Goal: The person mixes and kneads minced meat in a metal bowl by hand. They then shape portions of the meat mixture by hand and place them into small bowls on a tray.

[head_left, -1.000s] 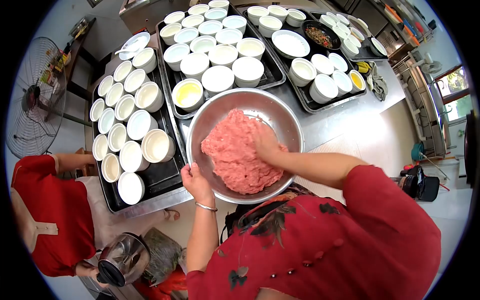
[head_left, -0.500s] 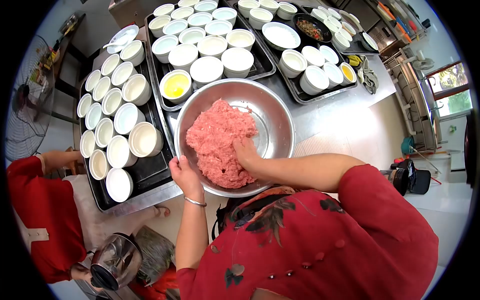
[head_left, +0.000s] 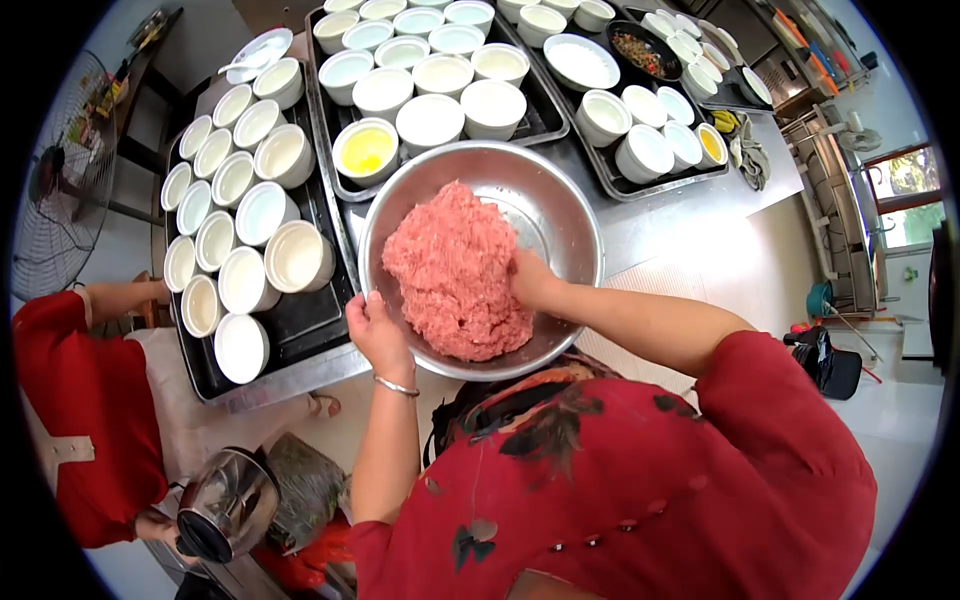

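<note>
A big pink mass of minced meat (head_left: 455, 270) lies in a wide stainless steel bowl (head_left: 575, 215), heaped toward its left side. My right hand (head_left: 537, 281) is inside the bowl, pressed into the right flank of the meat, and its fingertips are hidden by it. At the bowl's lower left rim, my left hand (head_left: 380, 335) holds the edge, thumb up and fingers along the outside. A metal bangle (head_left: 396, 386) circles my left wrist.
Black trays (head_left: 312, 335) of white ramekins (head_left: 300, 256) surround the bowl; one ramekin holds yellow liquid (head_left: 366, 152). A black bowl of chopped food (head_left: 642, 52) and a white bowl (head_left: 582, 62) stand at the back. At lower left, another person's hand holds a glass kettle (head_left: 228, 503).
My right hand has gone deeper against the meat's right side, and the meat is bunched up rounder. My left hand stays at the rim. The whole view has shifted slightly.
</note>
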`<state>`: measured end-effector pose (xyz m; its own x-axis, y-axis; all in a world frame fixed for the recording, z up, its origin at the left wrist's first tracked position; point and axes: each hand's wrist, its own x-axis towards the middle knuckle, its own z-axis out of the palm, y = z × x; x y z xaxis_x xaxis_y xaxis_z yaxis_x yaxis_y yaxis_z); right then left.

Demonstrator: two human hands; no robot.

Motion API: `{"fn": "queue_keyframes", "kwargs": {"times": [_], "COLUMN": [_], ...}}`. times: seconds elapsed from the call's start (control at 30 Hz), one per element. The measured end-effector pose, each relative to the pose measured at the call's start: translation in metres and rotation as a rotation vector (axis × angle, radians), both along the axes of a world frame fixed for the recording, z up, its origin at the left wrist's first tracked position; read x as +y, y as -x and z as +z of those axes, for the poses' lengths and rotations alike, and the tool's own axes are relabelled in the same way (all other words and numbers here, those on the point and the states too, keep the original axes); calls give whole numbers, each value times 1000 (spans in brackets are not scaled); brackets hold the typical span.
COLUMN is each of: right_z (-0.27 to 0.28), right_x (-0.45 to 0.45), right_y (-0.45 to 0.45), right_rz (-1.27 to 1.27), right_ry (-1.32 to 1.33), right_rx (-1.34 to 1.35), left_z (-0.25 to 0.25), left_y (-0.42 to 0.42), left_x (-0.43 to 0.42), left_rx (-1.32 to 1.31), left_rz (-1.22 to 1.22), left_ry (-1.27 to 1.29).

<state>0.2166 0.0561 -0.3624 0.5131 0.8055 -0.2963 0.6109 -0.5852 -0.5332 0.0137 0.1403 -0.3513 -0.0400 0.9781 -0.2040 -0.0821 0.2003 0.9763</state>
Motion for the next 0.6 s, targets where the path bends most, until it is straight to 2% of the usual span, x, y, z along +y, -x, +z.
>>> {"fn": "queue_keyframes", "kwargs": {"times": [0.03, 0.1, 0.13, 0.17, 0.23, 0.27, 0.33, 0.4, 0.5, 0.6], "right_z": [6, 48, 77, 89, 128, 124, 104, 82, 74, 74], "right_x": [2, 16, 18, 12, 3, -5, -23, -19, 12, 12], "right_y": [1, -10, -19, -28, -24, -23, -16, -5, 14, 14], "right_rz": [7, 366, 579, 769, 997, 1010, 1306, 1276, 1168, 1056], "right_ry": [3, 316, 466, 469, 573, 573, 335, 328, 406, 293], "right_rx": [6, 94, -5, -272, -224, -220, 384, 407, 94, 35], "left_z": [-1, -1, 1, 7, 9, 10, 6, 4, 3, 8], "left_y": [1, 0, 2, 0, -1, -2, 0, 0, 1, 0], "left_x": [0, 2, 2, 1, 1, 1, 2, 2, 3, 3], "left_rx": [-4, 1, 20, 7, 29, 46, 50, 48, 74, -11], "left_rz": [-5, -29, -60, -47, -40, -38, -42, -40, -71, -64], "left_ry": [5, -5, -14, -16, -26, -32, -30, -31, -62, -26]}}
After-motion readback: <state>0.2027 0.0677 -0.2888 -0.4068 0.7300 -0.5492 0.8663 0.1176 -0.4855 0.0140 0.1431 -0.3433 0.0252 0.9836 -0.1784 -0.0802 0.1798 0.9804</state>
